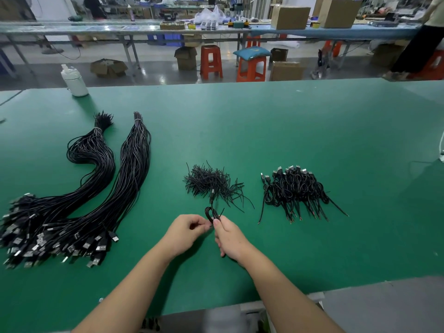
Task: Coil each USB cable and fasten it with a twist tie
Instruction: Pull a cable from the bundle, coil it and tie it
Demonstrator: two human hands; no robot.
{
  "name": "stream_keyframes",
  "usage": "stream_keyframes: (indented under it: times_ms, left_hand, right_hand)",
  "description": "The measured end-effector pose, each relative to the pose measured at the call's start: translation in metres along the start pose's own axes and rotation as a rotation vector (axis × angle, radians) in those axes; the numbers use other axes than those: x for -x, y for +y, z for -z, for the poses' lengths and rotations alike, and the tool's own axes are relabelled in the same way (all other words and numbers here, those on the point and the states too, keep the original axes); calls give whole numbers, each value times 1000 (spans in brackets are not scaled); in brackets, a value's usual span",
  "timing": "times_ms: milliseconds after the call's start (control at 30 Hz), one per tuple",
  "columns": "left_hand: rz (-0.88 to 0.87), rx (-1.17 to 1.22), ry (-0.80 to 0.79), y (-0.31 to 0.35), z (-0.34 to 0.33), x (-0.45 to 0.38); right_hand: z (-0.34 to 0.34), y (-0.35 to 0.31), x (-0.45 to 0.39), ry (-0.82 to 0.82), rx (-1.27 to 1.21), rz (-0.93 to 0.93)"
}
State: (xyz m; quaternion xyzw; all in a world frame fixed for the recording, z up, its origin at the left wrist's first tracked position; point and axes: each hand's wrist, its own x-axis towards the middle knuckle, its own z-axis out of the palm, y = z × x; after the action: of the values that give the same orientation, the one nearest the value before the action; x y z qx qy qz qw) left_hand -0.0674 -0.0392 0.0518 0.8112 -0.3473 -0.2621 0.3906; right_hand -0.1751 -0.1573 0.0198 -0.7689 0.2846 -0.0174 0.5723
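Observation:
A small coiled black USB cable (210, 212) is held just above the green table (312, 131), near its front middle. My right hand (230, 239) grips the coil from below. My left hand (186, 230) pinches something thin at the coil's left side; whether it is a twist tie I cannot tell. A heap of black twist ties (207, 182) lies just beyond my hands. To the right lies a pile of coiled, tied cables (294, 191). Two long bundles of uncoiled USB cables (96, 188) stretch along the left side.
A white bottle (74, 80) stands at the table's far left edge. Beyond the table are orange stools (211, 61), cardboard boxes (289, 17) and another long workbench (144, 28). A person (422, 37) stands at the far right.

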Motion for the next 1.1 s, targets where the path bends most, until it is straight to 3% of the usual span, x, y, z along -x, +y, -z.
stream_keyframes:
  times_ms: [67, 133, 233, 267, 333, 533, 667, 767, 967, 1100]
  left_hand:
    - [-33, -164, 20, 0, -1, 2]
    - [-165, -472, 120, 3, 0, 5]
    - [-658, -840, 326, 8, 4, 8]
    - [-791, -901, 323, 10, 5, 8]
    - [-882, -936, 254, 15, 6, 5]
    - [-475, -627, 129, 15, 9, 1]
    - [-220, -441, 72, 16, 12, -2]
    - [-55, -310, 46, 17, 17, -2]
    - [45, -318, 37, 12, 23, 1]
    - [42, -309, 51, 9, 23, 3]
  right_hand:
    - [0, -1, 0, 11, -44, -15]
    - [0, -2, 0, 10, -113, -29]
    - [0, -3, -1, -19, -183, -55]
    - [0, -4, 0, -32, -188, -56]
    - [0, -5, 1, -55, -197, -59]
    - [0, -9, 8, -102, -162, -57]
    - [-6, -7, 14, -38, 371, 98]
    - [-15, -7, 17, 31, 572, 195]
    - [-29, -12, 17, 109, 880, 314]
    - [-27, -16, 13, 71, 872, 299]
